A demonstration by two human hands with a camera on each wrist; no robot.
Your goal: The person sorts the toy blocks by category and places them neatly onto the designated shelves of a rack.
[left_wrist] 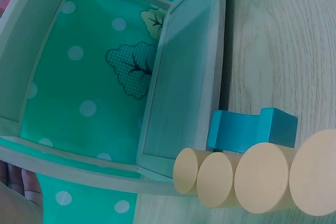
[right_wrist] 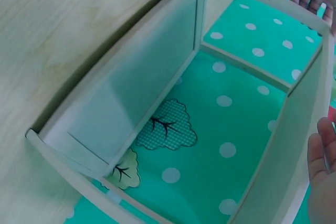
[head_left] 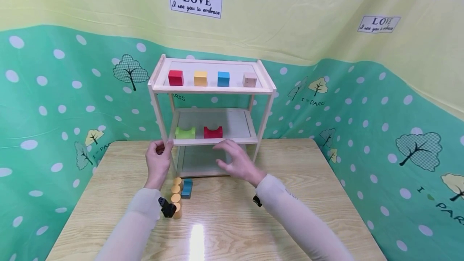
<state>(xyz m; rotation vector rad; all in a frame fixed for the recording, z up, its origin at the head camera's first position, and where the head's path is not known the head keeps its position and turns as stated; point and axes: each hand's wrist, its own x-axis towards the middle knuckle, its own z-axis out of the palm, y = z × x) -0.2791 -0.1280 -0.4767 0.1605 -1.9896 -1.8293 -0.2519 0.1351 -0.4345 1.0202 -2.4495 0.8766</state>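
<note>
A small three-tier wooden shelf (head_left: pixel 214 141) stands on the table. At its left front post, my left hand (head_left: pixel 158 162) grips the frame by the middle board, fingers curled and thumb against the wood. My right hand (head_left: pixel 237 162) hovers before the middle board's front edge, fingers loosely bent and apart, holding nothing. On that board sit a green arch block (head_left: pixel 185 133) and a red arch block (head_left: pixel 213 133), hollows upward. The top board carries a red cube (head_left: pixel 176 78), a yellow cube (head_left: pixel 200 78), a blue cube (head_left: pixel 223 79) and a plain wooden cube (head_left: pixel 249 79).
Several pale wooden cylinders (left_wrist: pixel 262 179) stand in a row on the table (head_left: pixel 282 212) near the shelf's left front foot. Beside them lies a blue arch block (left_wrist: pixel 252 129). A dotted green and yellow cloth (head_left: pixel 72 92) hangs behind and at the sides.
</note>
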